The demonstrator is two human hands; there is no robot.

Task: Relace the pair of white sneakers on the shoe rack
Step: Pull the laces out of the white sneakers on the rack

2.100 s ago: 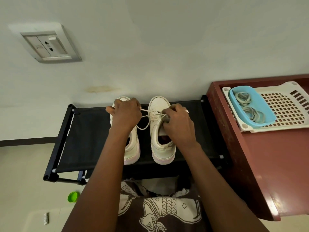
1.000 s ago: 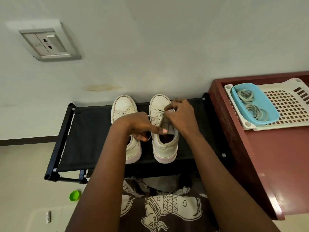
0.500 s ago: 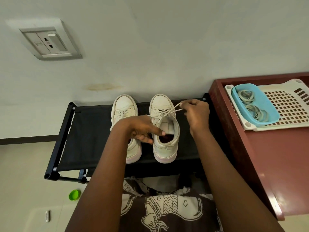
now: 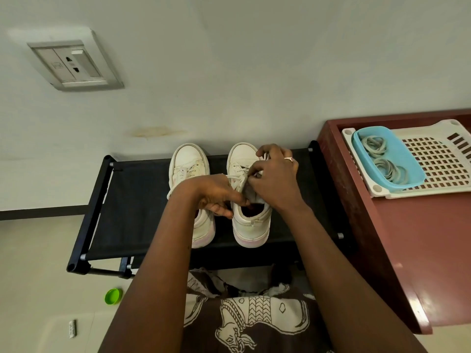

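Observation:
Two white sneakers stand side by side, toes to the wall, on the black shoe rack (image 4: 132,207). The left sneaker (image 4: 190,164) is partly covered by my left forearm. My left hand (image 4: 216,197) grips the inner side of the right sneaker (image 4: 252,222) at its collar, with a finger pointing across the opening. My right hand (image 4: 276,179) is over the same sneaker's tongue and pinches its white lace (image 4: 235,176) near the upper eyelets. A short length of lace runs from the eyelets toward my left hand.
A dark red cabinet top (image 4: 420,250) stands right of the rack. It carries a white perforated tray (image 4: 441,159) and a blue tub (image 4: 387,159) holding coiled laces. A green cap (image 4: 113,296) lies on the floor. A wall socket (image 4: 74,64) is at upper left.
My right hand, which had pulled the lace out to the right of the shoe, has come back over the tongue. My left hand has stayed at the right sneaker's inner side.

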